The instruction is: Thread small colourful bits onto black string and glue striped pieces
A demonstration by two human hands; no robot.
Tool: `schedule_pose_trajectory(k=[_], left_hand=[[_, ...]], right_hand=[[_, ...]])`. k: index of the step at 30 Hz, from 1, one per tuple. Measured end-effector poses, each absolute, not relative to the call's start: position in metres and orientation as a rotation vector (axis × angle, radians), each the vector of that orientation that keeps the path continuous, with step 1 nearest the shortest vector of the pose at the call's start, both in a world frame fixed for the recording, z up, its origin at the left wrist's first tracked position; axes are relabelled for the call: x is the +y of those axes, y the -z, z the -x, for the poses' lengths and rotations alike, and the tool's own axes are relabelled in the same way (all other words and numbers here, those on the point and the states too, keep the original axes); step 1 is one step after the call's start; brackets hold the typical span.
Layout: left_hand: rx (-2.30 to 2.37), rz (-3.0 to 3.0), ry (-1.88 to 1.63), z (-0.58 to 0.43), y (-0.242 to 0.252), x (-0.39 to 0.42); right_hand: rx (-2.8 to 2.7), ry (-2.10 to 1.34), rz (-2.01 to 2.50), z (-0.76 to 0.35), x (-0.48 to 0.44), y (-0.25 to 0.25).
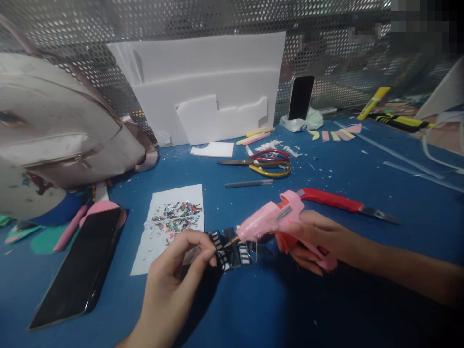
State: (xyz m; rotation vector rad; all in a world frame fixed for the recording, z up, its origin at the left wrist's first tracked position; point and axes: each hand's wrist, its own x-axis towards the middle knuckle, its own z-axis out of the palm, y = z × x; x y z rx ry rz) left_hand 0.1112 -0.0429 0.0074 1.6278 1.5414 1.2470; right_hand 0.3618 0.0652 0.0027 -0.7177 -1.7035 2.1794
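Note:
My right hand [308,241] is wrapped around a pink hot glue gun [270,217], its nozzle pointing down to the left. Between the thumb and fingers of my left hand [177,275] is the edge of a small dark piece with black-and-white stripes [232,249]. The nozzle tip meets or nearly meets this piece; I cannot tell whether they touch. Just behind my left hand lies a white paper sheet [145,251] bearing a pile of colourful glittery flakes [179,212].
Beyond the hands lie scissors [270,169], a grey pen [248,184] and a red-handled knife [333,199]. A black phone [78,270] and a pale backpack [65,121] are at left. White foam boards [203,58] lean at the back beside a propped phone [301,96].

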Motion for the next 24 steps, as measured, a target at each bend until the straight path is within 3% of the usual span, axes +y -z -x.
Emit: schedule_pose_trajectory(k=[24], left_hand=[[1.550, -1.570, -1.238, -0.1095, -0.0062, -0.0430]], right_hand=[[-1.501, -2.267, 0.590, -0.3622, 0.0699, -0.0043]])
